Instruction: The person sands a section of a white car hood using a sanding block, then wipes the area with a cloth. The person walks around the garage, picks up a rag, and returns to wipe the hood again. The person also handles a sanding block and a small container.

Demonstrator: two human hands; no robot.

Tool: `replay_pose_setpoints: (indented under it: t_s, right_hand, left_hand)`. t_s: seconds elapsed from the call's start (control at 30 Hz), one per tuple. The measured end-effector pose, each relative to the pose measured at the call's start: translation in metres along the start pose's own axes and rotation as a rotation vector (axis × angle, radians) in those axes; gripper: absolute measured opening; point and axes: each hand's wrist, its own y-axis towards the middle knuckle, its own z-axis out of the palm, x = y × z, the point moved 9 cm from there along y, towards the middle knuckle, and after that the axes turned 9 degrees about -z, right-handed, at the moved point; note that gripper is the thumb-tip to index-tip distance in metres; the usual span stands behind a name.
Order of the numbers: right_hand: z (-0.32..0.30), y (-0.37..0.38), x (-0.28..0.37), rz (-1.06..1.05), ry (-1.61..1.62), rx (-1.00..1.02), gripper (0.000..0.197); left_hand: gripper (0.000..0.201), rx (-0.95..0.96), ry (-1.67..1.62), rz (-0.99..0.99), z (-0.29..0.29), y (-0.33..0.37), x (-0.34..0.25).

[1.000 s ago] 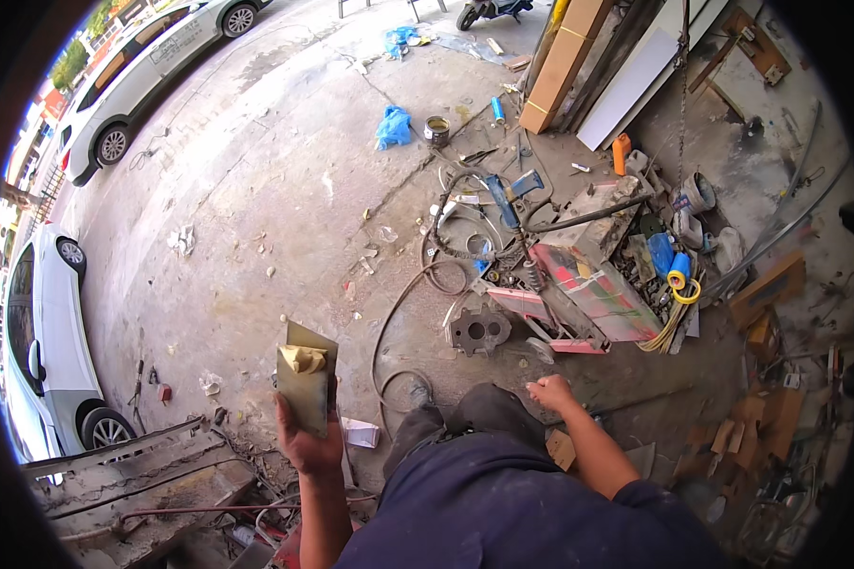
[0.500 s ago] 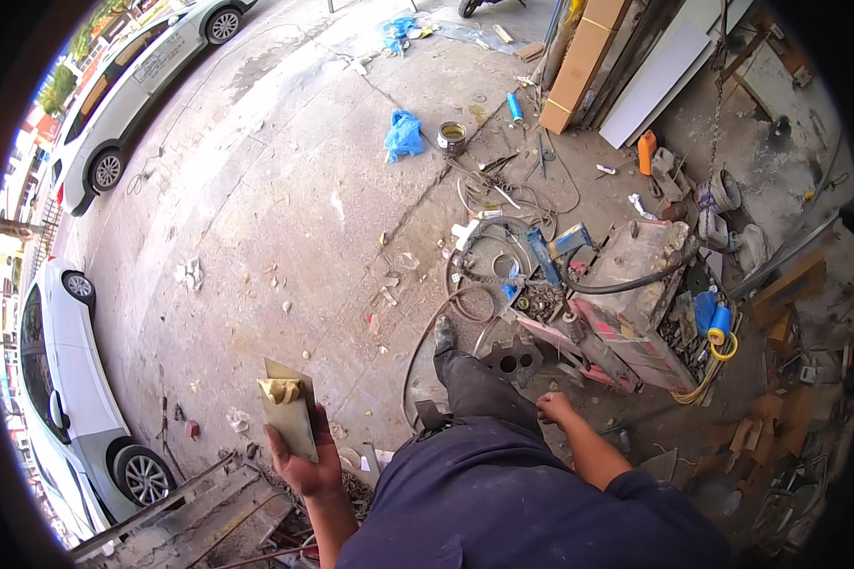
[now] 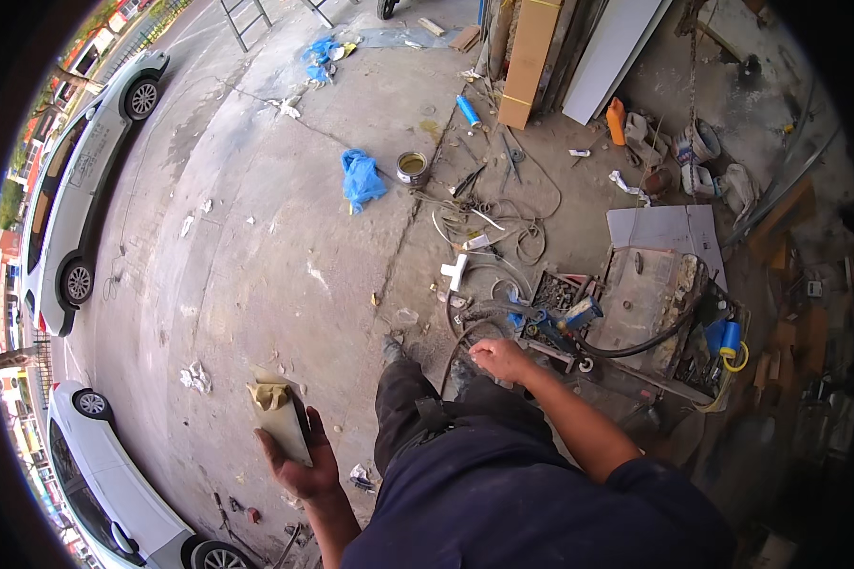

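Observation:
My left hand (image 3: 306,467) is closed round a flat, pale putty plate (image 3: 283,424), with the thumb on one side and the fingers on the other. A lump of yellowish putty (image 3: 269,394) sits at the plate's far end. In front of my right thigh, my right hand (image 3: 505,360) is held with its fingers curled together. Whatever may be inside those fingers is hidden. Nearest to it on the right is a cluttered cart (image 3: 640,303) with a blue power tool (image 3: 565,322) and a black hose.
An open can (image 3: 412,168), a blue plastic bag (image 3: 362,180) and tangled hoses (image 3: 503,213) lie on the concrete ahead. Two white cars (image 3: 104,474) stand at the left. Long boards (image 3: 531,62) lean at the back right, near an orange bottle (image 3: 616,121).
The view has shifted forward and turned, with my legs in a new stance. My right hand has come up and inward, away from beside the cart. My left hand still carries the putty plate.

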Motion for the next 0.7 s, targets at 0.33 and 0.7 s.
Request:
replay_pose_setpoints:
  t_s: [0.33, 0.7]
  right_hand:
    - [-0.011, 0.147, -0.030, 0.259, 0.023, -0.285, 0.024]
    - [-0.038, 0.322, -0.257, 0.501, -0.299, -0.318, 0.018]
  left_hand:
    - [0.061, -0.008, 0.157, -0.331, 0.065, 0.283, 0.022]
    - [0.061, -0.291, 0.388, -0.434, 0.005, 0.455, 0.077]
